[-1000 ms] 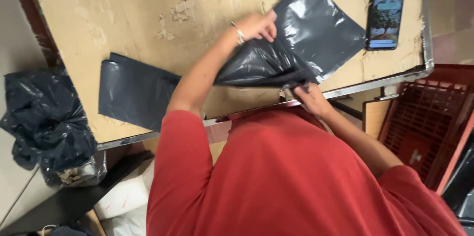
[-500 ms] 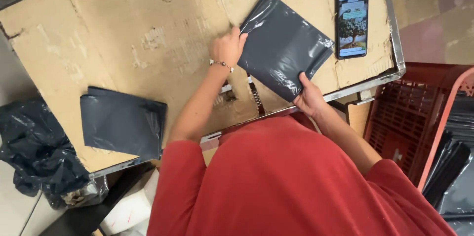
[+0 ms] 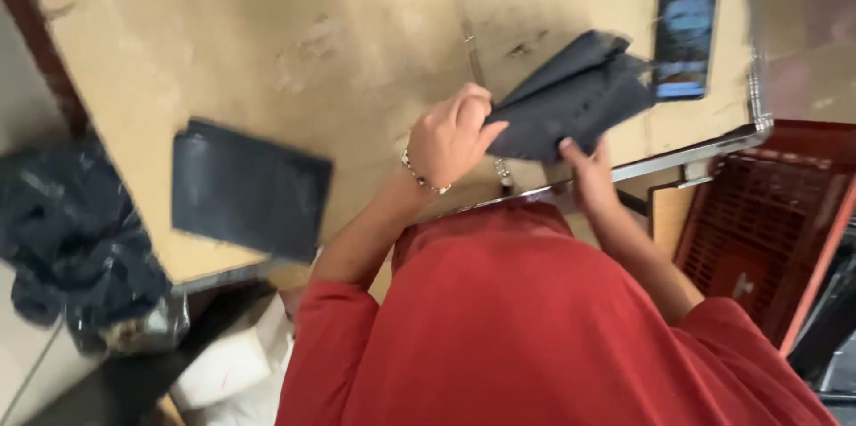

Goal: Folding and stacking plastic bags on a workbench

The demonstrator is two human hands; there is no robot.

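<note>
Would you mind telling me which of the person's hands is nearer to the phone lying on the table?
The right hand. It sits below and left of the phone, under the dark grey bag; the left hand grips the bag's far end.

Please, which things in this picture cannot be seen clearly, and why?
- Dark grey bag, head view: motion blur; its contents and open end are unreadable.
- Right hand: the bag covers its fingertips, so its grip is unclear.
- Left hand: fingers curl on the bag edge; the palm is hidden.
- Phone: screen too blurred to read.
- Red crate: cut by the right edge.
- Black sack: blurred, cut by the left edge.
</note>
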